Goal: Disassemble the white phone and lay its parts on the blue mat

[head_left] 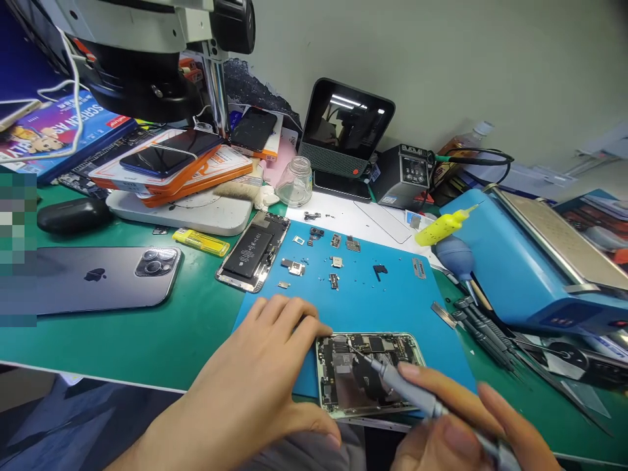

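Observation:
An opened phone housing (350, 386) with its circuit board exposed lies near the front edge of the blue mat (314, 307). My left hand (260, 366) steadies it at the left end, index finger at the upper corner and thumb by the lower one. In my right hand (466, 418) is a slim grey screwdriver (402, 386), slanted so that its tip meets the upper left part of the board. Small removed phone parts, such as a metal bracket (294, 267) and a black piece (379, 271), lie loose beyond the housing with several tiny screws.
A detached screen assembly with battery (252, 252) lies at the mat's left edge. Left of it are a yellow lighter-like item (201, 242) and a grey phone (88, 278). Screwdrivers (485, 333), a blue air blower (456, 256) and a blue machine (515, 268) stand right. A microscope (142, 72) overhangs the left.

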A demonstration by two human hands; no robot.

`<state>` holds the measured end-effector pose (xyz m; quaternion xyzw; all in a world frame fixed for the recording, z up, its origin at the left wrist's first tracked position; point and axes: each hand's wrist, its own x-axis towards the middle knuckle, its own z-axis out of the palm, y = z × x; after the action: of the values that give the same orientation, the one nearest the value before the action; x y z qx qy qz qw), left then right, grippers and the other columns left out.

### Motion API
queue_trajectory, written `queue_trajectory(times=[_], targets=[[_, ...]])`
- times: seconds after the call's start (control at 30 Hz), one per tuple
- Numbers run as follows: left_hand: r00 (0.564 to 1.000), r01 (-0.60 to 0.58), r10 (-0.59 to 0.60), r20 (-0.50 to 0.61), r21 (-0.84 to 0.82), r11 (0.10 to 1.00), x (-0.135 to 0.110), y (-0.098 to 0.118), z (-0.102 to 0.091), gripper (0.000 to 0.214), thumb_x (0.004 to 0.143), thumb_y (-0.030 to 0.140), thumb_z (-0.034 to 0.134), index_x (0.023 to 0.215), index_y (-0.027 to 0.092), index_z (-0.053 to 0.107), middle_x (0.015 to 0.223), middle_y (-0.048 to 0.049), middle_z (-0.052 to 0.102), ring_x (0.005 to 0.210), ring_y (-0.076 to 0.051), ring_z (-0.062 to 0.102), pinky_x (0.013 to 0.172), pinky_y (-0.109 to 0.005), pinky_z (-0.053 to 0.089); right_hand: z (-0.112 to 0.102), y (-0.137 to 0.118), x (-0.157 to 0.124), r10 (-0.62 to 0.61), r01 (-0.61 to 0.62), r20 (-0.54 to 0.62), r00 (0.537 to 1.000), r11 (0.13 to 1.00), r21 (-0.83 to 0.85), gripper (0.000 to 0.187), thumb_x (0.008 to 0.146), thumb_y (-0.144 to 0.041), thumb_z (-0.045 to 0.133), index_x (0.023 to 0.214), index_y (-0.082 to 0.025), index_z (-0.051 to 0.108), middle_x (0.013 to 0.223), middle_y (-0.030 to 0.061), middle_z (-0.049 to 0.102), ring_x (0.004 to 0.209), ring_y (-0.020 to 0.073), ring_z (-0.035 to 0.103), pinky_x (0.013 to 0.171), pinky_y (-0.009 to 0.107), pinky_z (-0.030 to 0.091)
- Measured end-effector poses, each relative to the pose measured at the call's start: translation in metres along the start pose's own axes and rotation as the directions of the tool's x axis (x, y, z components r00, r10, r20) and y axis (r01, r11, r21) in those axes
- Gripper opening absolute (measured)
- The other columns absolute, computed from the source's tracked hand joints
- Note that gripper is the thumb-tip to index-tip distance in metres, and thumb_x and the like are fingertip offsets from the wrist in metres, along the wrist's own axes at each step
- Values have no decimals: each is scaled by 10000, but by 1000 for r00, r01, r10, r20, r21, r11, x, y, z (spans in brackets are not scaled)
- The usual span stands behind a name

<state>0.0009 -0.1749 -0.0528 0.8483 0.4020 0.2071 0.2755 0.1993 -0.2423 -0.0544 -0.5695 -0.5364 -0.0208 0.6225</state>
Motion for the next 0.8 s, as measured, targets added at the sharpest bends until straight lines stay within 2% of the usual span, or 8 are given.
queue_trajectory(times=[0.07, 0.13, 0.2, 0.27, 0.33, 0.47, 0.63, 0.8], targets=[[1000, -11, 11, 7, -21, 1000, 0, 0, -3, 948, 677, 843, 865, 1379, 245, 644, 1349, -82, 677, 1232, -355, 606, 1023, -504, 507, 6, 0, 7, 96, -94, -21, 995, 993, 69, 361, 1013, -176, 733, 1374, -179, 730, 920, 63, 846, 722, 206, 799, 604, 315, 645], [1000, 10, -9, 6, -89, 996, 1, 2, -8, 870, 734, 794, 872, 1395, 283, 630, 1388, -61, 666, 1261, -332, 596, 1052, -481, 502, 12, 1, 11, 172, -178, 62, 983, 977, 117, 334, 1053, -244, 698, 1380, -186, 726, 928, 62, 840, 852, 224, 824, 732, 349, 678], [999, 40, -42, -4, -145, 989, 1, 4, -11, 612, 888, 646, 853, 1355, 312, 640, 1368, -32, 681, 1255, -291, 599, 1053, -437, 496, 14, 2, 12, 199, -214, 108, 974, 966, 142, 306, 1074, -263, 668, 1367, -194, 728, 933, 58, 838, 903, 219, 825, 763, 344, 676], [999, 42, -46, -19, -159, 986, 2, 5, -13, 262, 1040, 444, 769, 1242, 309, 673, 1282, -9, 715, 1190, -250, 620, 1019, -396, 488, 14, 2, 11, 176, -191, 106, 979, 970, 150, 296, 1076, -238, 655, 1360, -196, 729, 934, 55, 840, 893, 212, 825, 742, 335, 670], [999, 13, -20, -42, -148, 989, 2, 5, -13, 23, 1109, 311, 681, 1120, 294, 690, 1194, 8, 734, 1103, -220, 636, 976, -372, 476, 12, 3, 8, 137, -154, 123, 983, 978, 141, 301, 1075, -210, 646, 1365, -201, 729, 931, 52, 845, 872, 217, 828, 729, 350, 667], [996, -12, 1, -85, -135, 991, 0, 3, -10, 115, 1136, 260, 623, 1047, 282, 692, 1148, 20, 748, 1052, -201, 657, 948, -360, 476, 12, 5, 6, 108, -128, 152, 982, 984, 124, 312, 1079, -207, 640, 1378, -210, 729, 918, 47, 843, 867, 219, 835, 759, 360, 671], [987, 37, -72, -144, -233, 972, -4, 0, -9, 117, 1140, 276, 613, 1068, 285, 705, 1106, 28, 798, 1051, -190, 710, 939, -340, 546, 13, 5, 9, 254, -269, 159, 954, 959, 85, 321, 1102, -287, 634, 1411, -230, 697, 992, 46, 839, 889, 188, 837, 758, 288, 690], [983, 21, -63, -170, -237, 971, -5, -1, -9, 112, 1125, 293, 649, 1058, 308, 738, 1063, 59, 826, 1041, -184, 725, 936, -327, 571, 14, 4, 13, 226, -240, 245, 943, 970, 27, 333, 1105, -284, 626, 1432, -253, 683, 1032, 32, 846, 891, 167, 842, 752, 243, 690]])
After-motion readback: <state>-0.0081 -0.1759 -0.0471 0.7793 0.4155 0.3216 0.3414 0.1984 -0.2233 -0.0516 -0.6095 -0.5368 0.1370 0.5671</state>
